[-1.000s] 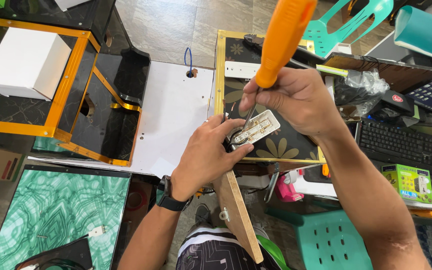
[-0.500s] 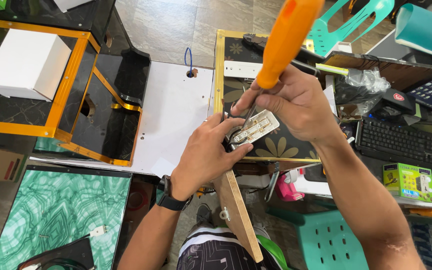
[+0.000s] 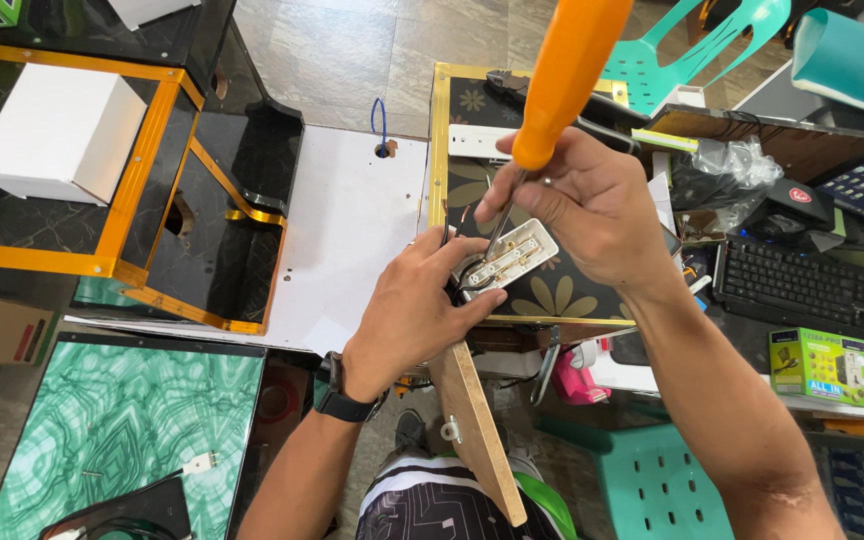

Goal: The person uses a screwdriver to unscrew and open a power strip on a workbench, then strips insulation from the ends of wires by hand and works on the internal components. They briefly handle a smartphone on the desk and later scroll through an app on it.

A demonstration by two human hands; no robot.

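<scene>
A small white electrical fitting (image 3: 508, 262) is pinned by the left hand (image 3: 414, 305), fingers curled around it, on a dark flower-patterned board (image 3: 552, 295) edged in yellow. An orange-handled screwdriver (image 3: 558, 75) is gripped by the right hand (image 3: 592, 205), closed around the lower handle, its tip set into the fitting. A black keyboard (image 3: 802, 290) lies to the right, well apart.

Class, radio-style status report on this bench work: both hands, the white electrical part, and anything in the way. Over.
Left hand steadies white electrical part on the flowered board. Right hand grips orange-handled screwdriver, tip down in the part. Nothing blocking it.
</scene>
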